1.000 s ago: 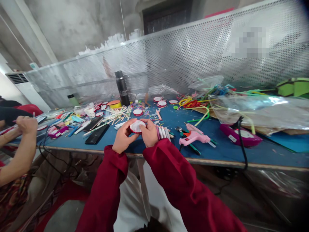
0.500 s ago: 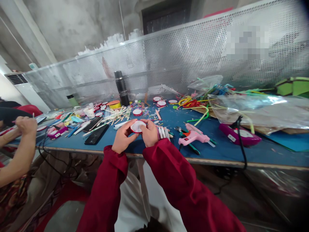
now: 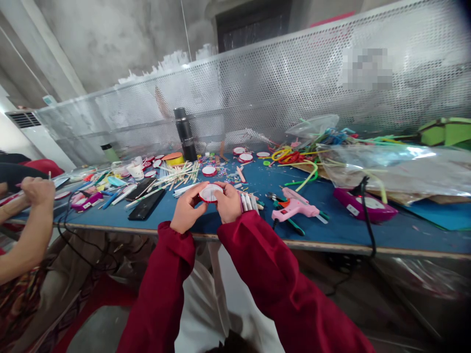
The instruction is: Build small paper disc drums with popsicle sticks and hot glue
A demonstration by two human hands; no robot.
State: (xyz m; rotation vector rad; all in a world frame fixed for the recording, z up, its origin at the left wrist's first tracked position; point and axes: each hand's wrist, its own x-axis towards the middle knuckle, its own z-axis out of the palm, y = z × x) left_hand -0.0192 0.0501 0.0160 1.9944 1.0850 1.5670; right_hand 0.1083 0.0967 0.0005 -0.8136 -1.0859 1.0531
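Observation:
Both my hands hold a small round white disc with a red rim [image 3: 210, 192] just above the near edge of the blue table [image 3: 331, 230]. My left hand [image 3: 186, 210] pinches its left side with thumb and fingers. My right hand [image 3: 228, 202] grips its right side, fingers curled. Both sleeves are dark red. A bundle of white sticks [image 3: 249, 202] lies right beside my right hand. More red-rimmed discs [image 3: 209, 170] lie farther back on the table.
A pink glue gun [image 3: 294, 208] lies right of my hands, a purple device [image 3: 366, 208] with a black cable beyond it. A black phone [image 3: 147, 204] and scattered sticks lie left. A black flask [image 3: 185, 133] stands at the back. Another person's hand [image 3: 37, 190] works at far left.
My hands have stayed in place, turning the disc slightly. The other person's hand at far left has shifted a little.

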